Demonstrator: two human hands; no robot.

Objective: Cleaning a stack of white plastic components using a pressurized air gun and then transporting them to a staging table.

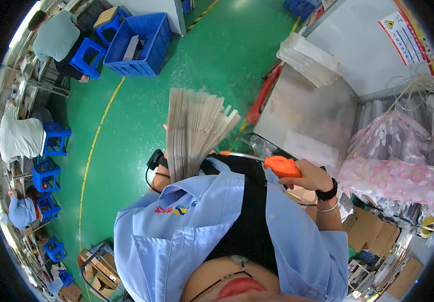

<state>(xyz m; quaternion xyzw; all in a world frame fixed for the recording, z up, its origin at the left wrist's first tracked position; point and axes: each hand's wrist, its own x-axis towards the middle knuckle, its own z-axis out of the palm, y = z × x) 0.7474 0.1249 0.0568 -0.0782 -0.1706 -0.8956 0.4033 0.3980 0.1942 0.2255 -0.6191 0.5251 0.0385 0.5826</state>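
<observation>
A thick stack of thin whitish-grey strips (189, 131) stands upright in front of my chest, fanned out toward its upper right. My left hand (165, 128) holds it from behind; only a fingertip and the wrist show past its left side. In my right hand (311, 176) is an orange air blow gun (281, 166), with the fingers wrapped round its handle. Its thin metal nozzle points left, and the orange tip ends close to the lower right part of the stack.
To my right stands a metal-topped table (305, 113) with another pile of pale strips (311, 58). Pink flowered plastic sheeting (393, 176) hangs beside it. A blue crate (139, 48) and blue stools (87, 56) line the far left, where several people sit at benches. Cardboard boxes (98, 274) lie lower left.
</observation>
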